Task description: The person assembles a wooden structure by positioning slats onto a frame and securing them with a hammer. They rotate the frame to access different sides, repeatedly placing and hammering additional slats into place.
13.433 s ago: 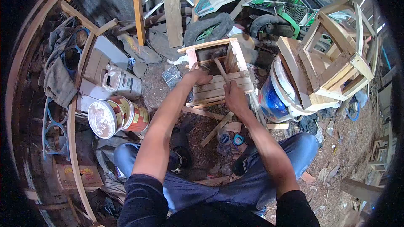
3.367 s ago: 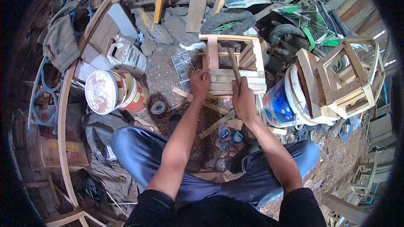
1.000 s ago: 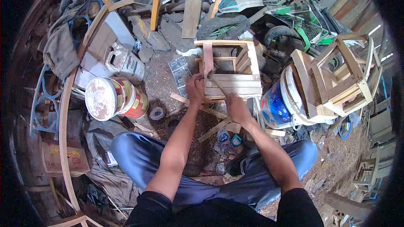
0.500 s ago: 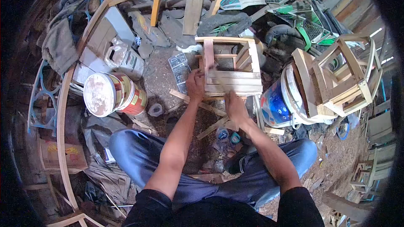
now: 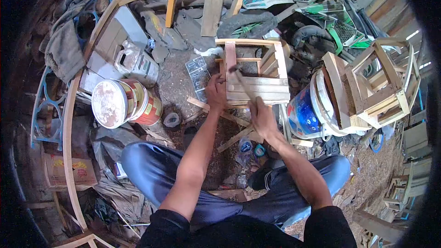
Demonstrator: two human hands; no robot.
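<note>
In front of me stands a slatted wooden frame (image 5: 257,93), with pale planks across its near part and open gaps farther back. My right hand (image 5: 263,118) is closed round the handle of a hammer (image 5: 245,85). The hammer's head is over the frame's left upright, just beyond the planks. My left hand (image 5: 216,92) is wrapped against the frame's left edge, its fingers bent near the plank ends. Whether a nail is there is too small to tell.
A plastic organizer case (image 5: 196,76) lies left of the frame. Paint buckets (image 5: 109,103) and a jerrycan (image 5: 137,66) stand farther left. On the right, another wooden frame (image 5: 379,85) rests against a blue-and-white bucket (image 5: 303,115). Wood strips (image 5: 234,138) lie on the floor.
The hammer, blurred by motion before, now shows more sharply with its head by the left upright. My left hand stays at the frame's left edge. The whole view has shifted slightly.
</note>
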